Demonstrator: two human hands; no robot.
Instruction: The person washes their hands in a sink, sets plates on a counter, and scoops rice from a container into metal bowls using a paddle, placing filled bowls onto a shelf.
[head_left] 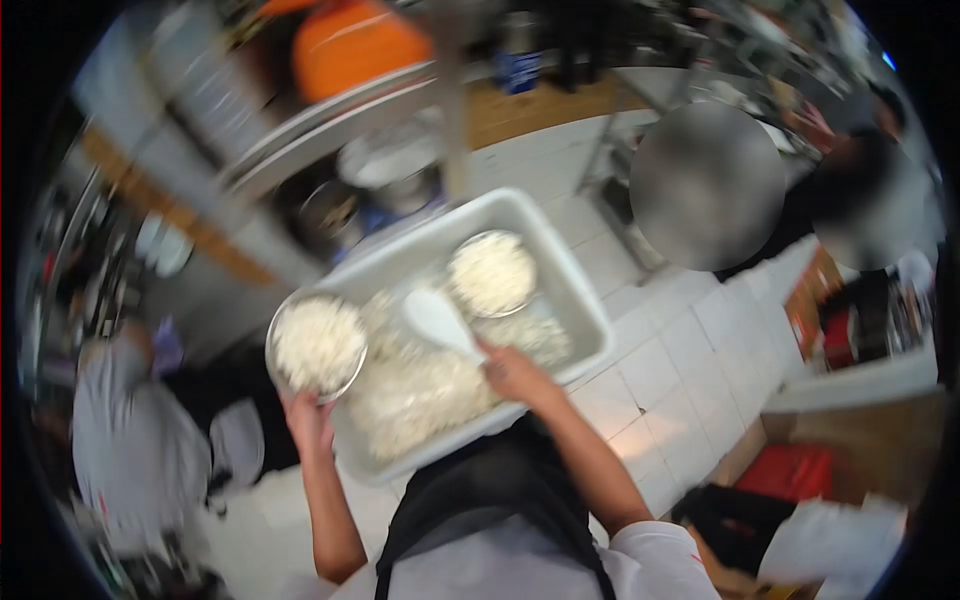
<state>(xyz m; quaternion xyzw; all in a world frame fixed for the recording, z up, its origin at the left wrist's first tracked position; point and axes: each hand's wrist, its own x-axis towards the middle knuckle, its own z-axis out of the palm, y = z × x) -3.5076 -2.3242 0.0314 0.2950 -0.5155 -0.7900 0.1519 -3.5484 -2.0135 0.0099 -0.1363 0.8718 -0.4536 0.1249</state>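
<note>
A metal bowl heaped with white rice (320,345) is held by my left hand (310,420) at the left edge of a large pale tub (590,310). My right hand (515,375) grips the handle of a white paddle (437,318), whose blade is over the middle of the tub. Loose rice (425,395) covers much of the tub's near part. A second round bowl full of rice (493,272) sits inside the tub, beyond the paddle. The fingers under the left bowl are partly hidden.
A shelf (330,125) with an orange container (360,50) and metal pots (400,175) stands beyond the tub. One person in grey (140,430) is at the left; other people are at the right. Tiled floor (670,350) lies right of the tub.
</note>
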